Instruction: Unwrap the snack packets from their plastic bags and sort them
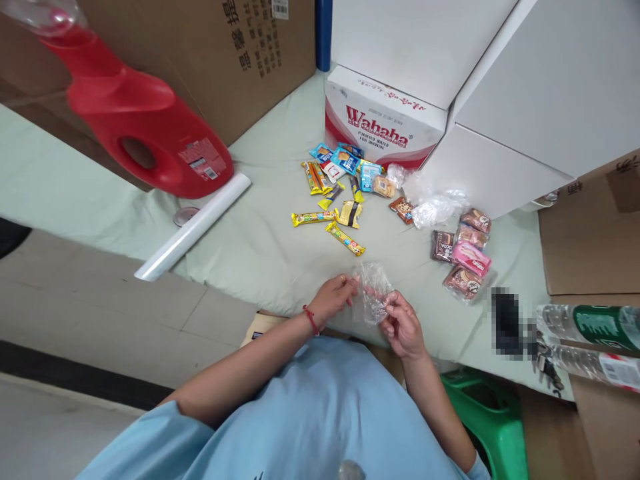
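A clear plastic bag [373, 297] is stretched between my two hands over the front edge of the cloth-covered table. My left hand [337, 297], with a red string bracelet at the wrist, pinches its left side. On the opposite side, the fingers of my right hand [403, 324] are closed on the plastic. Just beyond the bag lies a yellow snack stick [345, 239], with another yellow stick [315, 217] behind it. Blue snack packets [345, 160] and a yellow packet [350, 214] are scattered farther back. Several wrapped cookies [464, 283] sit to the right.
Crumpled clear plastic [437, 207] lies by the white Wahaba-style "Wahaha" carton [385, 123]. At left stand a red detergent bottle [155, 140] and a white roll [195, 227]. Plastic bottles [595, 327] and keys [549, 370] are at right, above a green stool [487, 407].
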Available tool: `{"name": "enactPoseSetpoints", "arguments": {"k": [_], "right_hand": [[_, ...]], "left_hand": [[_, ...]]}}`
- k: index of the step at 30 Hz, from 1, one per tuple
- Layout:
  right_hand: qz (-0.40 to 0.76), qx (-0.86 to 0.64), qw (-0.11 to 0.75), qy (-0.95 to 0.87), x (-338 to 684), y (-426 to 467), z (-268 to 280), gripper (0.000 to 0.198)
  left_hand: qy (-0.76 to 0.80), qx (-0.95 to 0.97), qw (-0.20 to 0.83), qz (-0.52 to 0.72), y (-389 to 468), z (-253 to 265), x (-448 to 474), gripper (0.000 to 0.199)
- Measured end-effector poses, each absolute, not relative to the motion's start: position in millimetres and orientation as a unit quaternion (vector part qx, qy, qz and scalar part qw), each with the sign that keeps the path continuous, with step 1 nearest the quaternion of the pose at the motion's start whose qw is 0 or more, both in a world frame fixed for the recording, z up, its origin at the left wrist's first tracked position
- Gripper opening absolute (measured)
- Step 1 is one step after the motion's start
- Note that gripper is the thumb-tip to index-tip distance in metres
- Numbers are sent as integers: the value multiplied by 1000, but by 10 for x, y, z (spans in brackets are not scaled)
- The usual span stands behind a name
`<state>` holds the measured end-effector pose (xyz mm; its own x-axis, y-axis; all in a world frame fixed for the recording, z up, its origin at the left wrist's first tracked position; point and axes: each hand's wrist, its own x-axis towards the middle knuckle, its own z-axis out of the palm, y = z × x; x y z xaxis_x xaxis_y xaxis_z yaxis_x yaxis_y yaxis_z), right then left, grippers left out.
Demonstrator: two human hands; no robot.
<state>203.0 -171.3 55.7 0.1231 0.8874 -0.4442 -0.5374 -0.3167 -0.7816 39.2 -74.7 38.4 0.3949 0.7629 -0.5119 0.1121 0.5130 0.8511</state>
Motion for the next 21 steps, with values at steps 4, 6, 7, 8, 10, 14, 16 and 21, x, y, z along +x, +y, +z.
{"name": "enactPoseSetpoints", "arguments": {"k": [4,6,7,8,10,14,16,21], "right_hand": [[642,-496,556,-182,2026,-1751,546,20],[632,-495,570,-174,2051,-1770,529,19],[625,-494,581,-167,2071,-1779,519,18],[617,-495,591,-159,2093,-1788,510,19],[603,-497,606,-147,2138,-1804,499,19],[616,-478,610,-143,2185,-1820,507,18],[634,-457,609,-137,2177,-1819,516,16],[647,-424,621,-123,2131,-1821,509,12]], "left_hand": [[477,390,750,243,-707,368,457,42],[470,369,761,252,-680,372,448,41],[468,359,765,256,-668,377,437,41],[467,351,769,258,-659,384,424,41],[467,337,778,251,-654,401,408,42],[462,324,797,216,-697,432,461,43],[450,319,808,205,-722,445,522,46],[412,297,834,215,-708,474,601,50]]}}
